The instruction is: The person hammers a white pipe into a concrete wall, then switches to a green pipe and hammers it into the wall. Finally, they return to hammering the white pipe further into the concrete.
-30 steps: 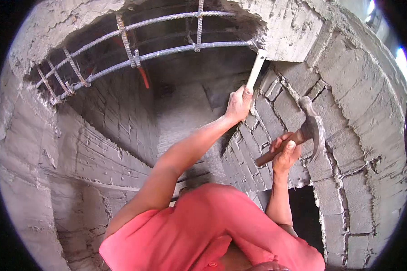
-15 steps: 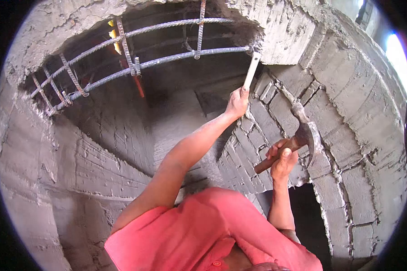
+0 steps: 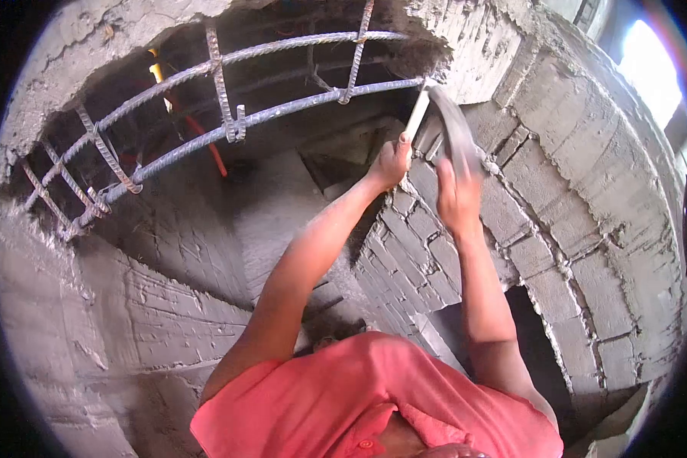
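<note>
My left hand [image 3: 393, 162] is closed around the lower end of a pale, flat bar [image 3: 417, 116]. The bar slants up toward the broken concrete edge [image 3: 452, 62], where a reinforcing rod runs in. My right hand [image 3: 459, 200] grips a claw hammer [image 3: 456, 130], smeared by motion. Its head overlaps the bar's upper end in this view, and the hand hides most of the handle.
Ribbed steel rods [image 3: 278, 113] cross the dark opening above my arms. Behind them hang a yellow piece [image 3: 156, 72] and an orange-red tube [image 3: 206, 146]. A rough block wall [image 3: 561, 221] curves round on the right, with a dark gap [image 3: 538, 336] low in it.
My right hand has swung the hammer up and left, from beside the wall to the bar's upper end. My left hand keeps its grip on the bar; the view has shifted slightly.
</note>
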Demonstrator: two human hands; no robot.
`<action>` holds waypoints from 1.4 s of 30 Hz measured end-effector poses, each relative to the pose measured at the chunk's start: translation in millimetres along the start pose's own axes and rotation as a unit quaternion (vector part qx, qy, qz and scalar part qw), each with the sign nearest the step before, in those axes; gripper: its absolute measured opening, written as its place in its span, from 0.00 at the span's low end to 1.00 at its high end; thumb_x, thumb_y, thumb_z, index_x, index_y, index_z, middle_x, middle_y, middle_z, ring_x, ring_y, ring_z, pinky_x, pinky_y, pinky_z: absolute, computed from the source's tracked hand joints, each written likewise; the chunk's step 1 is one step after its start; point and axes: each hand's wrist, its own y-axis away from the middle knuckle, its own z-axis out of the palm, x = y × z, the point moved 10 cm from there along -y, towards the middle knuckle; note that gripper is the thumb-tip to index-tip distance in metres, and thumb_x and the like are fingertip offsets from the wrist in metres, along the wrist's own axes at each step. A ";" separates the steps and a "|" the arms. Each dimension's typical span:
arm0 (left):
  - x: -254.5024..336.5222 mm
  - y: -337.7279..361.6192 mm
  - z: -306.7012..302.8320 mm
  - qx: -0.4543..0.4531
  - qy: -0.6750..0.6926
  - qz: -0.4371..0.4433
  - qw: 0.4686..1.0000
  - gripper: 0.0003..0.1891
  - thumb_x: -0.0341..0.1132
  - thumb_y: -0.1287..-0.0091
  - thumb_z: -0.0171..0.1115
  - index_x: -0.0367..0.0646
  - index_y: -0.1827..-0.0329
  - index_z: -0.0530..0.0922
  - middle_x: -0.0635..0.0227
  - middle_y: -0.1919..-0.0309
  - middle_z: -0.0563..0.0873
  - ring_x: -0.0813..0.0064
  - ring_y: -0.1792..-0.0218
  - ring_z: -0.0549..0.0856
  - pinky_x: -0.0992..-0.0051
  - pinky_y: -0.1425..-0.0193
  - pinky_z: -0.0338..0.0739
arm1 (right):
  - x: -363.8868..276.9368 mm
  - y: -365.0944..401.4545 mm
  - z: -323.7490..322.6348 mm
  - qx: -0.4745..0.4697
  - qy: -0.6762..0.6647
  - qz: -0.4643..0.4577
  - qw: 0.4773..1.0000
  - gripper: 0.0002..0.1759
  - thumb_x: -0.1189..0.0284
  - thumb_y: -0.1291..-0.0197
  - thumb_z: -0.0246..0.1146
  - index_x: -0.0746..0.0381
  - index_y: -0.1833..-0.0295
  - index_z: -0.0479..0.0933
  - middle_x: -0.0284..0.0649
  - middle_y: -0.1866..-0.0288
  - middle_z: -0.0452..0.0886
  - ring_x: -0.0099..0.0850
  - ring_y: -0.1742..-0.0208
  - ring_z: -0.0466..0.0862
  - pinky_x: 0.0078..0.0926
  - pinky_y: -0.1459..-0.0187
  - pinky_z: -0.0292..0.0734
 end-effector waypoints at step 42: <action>69.8 16.3 43.2 0.087 0.041 -0.140 0.986 0.33 0.64 0.24 0.41 0.40 0.65 0.76 0.55 0.76 0.80 0.56 0.75 0.82 0.61 0.71 0.75 | -77.9 -74.8 -60.2 0.058 -0.018 0.028 0.998 0.31 0.48 0.25 0.47 0.69 0.51 0.76 0.40 0.72 0.77 0.27 0.73 0.77 0.25 0.72 0.73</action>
